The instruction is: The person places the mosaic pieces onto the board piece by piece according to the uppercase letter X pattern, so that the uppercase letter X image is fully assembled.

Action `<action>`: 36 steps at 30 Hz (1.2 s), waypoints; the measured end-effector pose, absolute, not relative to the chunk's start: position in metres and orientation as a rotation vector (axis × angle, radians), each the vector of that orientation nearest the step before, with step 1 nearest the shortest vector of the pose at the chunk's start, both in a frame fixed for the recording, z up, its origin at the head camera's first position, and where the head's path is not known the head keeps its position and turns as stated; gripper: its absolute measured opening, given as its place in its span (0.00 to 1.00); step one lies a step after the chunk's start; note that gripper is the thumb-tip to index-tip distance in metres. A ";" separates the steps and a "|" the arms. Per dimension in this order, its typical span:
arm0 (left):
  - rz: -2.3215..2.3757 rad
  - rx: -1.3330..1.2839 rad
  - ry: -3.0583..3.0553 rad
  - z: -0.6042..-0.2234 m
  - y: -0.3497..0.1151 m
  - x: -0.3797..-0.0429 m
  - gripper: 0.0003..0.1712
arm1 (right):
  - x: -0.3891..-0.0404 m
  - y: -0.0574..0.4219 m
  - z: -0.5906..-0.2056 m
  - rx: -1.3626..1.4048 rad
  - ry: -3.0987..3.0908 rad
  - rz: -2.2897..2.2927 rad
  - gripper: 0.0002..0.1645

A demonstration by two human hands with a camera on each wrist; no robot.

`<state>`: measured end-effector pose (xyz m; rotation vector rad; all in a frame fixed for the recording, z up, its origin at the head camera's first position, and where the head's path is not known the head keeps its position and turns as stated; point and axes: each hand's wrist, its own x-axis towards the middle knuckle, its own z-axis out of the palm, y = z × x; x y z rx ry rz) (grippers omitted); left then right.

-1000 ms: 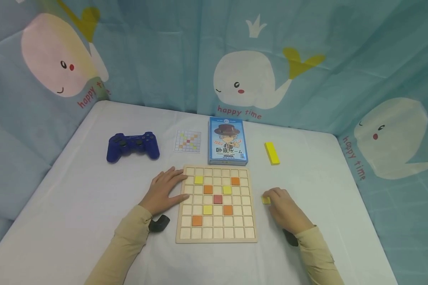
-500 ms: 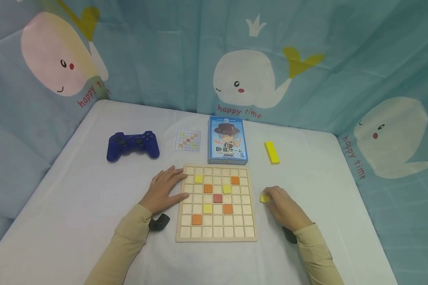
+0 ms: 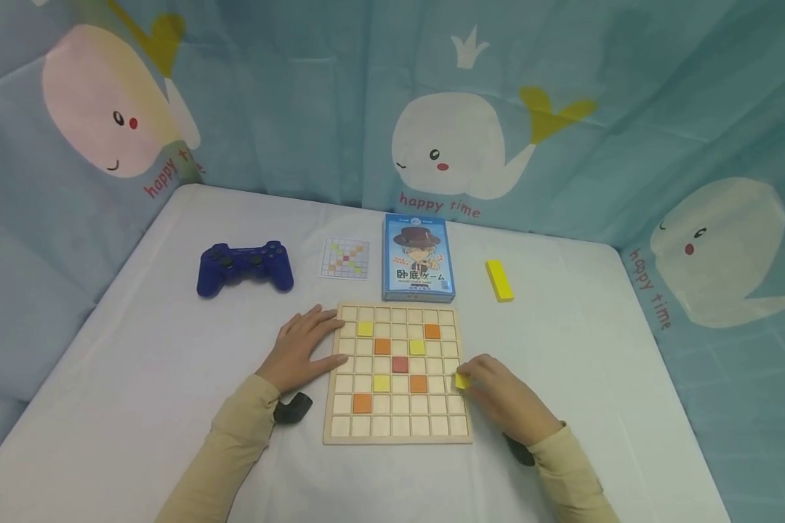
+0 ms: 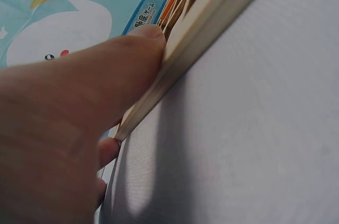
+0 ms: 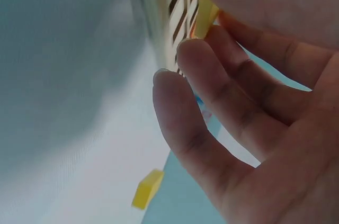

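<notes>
A wooden grid board (image 3: pixel 400 439) lies on the white table, with several yellow and orange square tiles and one red tile (image 3: pixel 400 365) set in its cells. My left hand (image 3: pixel 304 352) rests at the board's left edge, its thumb and fingers straight and touching the rim. In the left wrist view the thumb (image 4: pixel 132 57) lies on that wooden edge. My right hand (image 3: pixel 506 396) pinches a yellow square tile (image 3: pixel 461 381) over the board's right edge. The right wrist view shows this tile (image 5: pixel 205 15) between thumb and fingers.
A yellow block (image 3: pixel 499 280) lies at the right behind the board. Behind the board stand a blue game box (image 3: pixel 418 258) and a printed grid card (image 3: pixel 344 258). A blue game controller (image 3: pixel 245 269) is at the back left.
My right hand has picked the yellow tile up from the table and moved left with it to the board's right edge. The left hand has stayed in place.
</notes>
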<state>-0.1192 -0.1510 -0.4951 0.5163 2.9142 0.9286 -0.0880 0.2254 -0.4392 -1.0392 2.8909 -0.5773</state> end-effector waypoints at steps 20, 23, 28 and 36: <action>0.931 0.503 2.915 -0.494 -0.151 -0.118 0.37 | -0.072 0.198 -0.450 -1.234 2.798 -0.540 0.13; 0.930 0.505 2.917 -0.494 -0.152 -0.118 0.36 | -0.072 0.198 -0.451 -1.242 2.821 -0.534 0.13; 0.931 0.504 2.915 -0.494 -0.152 -0.118 0.36 | -0.072 0.198 -0.451 -1.236 2.831 -0.528 0.14; 0.951 0.516 2.922 -0.494 -0.151 -0.119 0.37 | -0.074 0.196 -0.452 -1.214 2.810 -0.568 0.13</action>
